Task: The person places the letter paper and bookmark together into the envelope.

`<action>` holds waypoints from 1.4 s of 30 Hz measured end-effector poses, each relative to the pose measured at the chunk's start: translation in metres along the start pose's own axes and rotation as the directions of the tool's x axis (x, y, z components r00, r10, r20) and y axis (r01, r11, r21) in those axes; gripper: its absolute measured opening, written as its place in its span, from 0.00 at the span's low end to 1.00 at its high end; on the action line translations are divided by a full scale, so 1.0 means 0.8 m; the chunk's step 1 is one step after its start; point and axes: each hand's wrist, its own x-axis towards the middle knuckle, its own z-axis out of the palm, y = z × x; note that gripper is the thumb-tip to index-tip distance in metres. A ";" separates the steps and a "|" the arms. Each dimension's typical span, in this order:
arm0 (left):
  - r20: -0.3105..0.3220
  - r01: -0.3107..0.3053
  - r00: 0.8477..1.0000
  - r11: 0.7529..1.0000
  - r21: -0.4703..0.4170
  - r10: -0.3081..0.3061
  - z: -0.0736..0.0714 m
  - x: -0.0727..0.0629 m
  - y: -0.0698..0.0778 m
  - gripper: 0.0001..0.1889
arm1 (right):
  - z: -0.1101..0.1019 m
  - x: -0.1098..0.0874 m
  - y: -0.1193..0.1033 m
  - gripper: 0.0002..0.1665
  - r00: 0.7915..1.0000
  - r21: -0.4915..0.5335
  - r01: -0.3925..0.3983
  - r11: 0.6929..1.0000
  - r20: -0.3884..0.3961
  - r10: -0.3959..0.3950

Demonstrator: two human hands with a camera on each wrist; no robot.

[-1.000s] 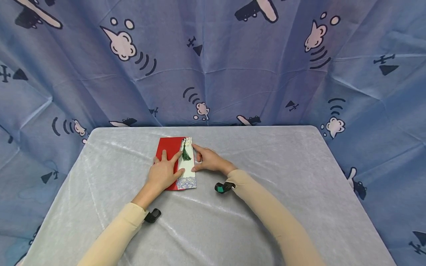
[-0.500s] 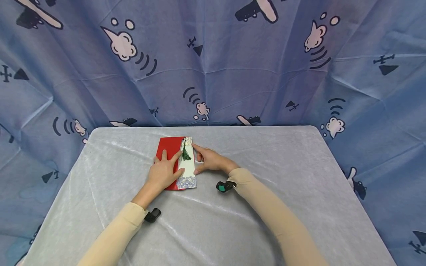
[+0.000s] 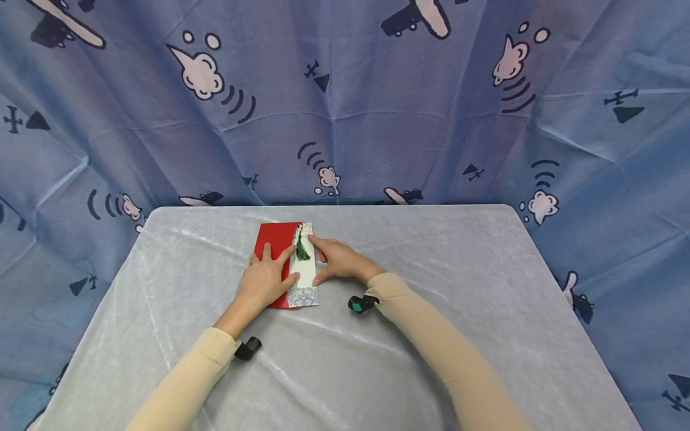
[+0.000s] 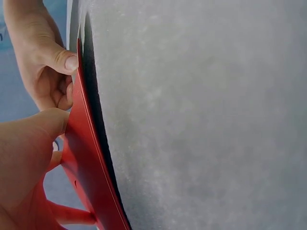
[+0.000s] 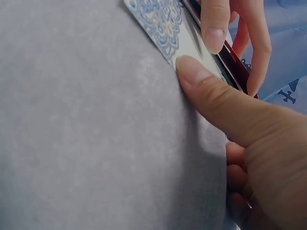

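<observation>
A flat red folder or booklet (image 3: 276, 234) lies near the table's far edge, left of centre. Along its right side is a white bookmark (image 3: 303, 275) with blue floral ends and a dark green tassel (image 3: 302, 251). Fingers spread, my left hand (image 3: 261, 281) presses on the red cover, its thumb reaching the bookmark. My right hand (image 3: 341, 260) holds the bookmark's right edge with thumb and forefinger, its other fingers curled in. In the right wrist view its thumb (image 5: 196, 76) lies on that edge. Whether the bookmark sits on or inside the red piece cannot be told.
A pale grey cloth covers the table (image 3: 431, 269). Behind it hangs a blue patterned curtain (image 3: 377, 120). Each wrist wears a small black camera, one at the left wrist (image 3: 248, 348) and one at the right wrist (image 3: 362, 304).
My right thumb has shifted slightly right and down along the bookmark's edge, and the forefinger a little inward over it. My left hand and the red piece stay in place.
</observation>
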 end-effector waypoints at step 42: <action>0.020 0.008 1.000 1.000 -0.002 -0.008 -0.001 0.002 0.002 0.38 | -0.013 -0.001 0.003 0.68 0.991 0.042 -0.020 0.999 0.135 0.015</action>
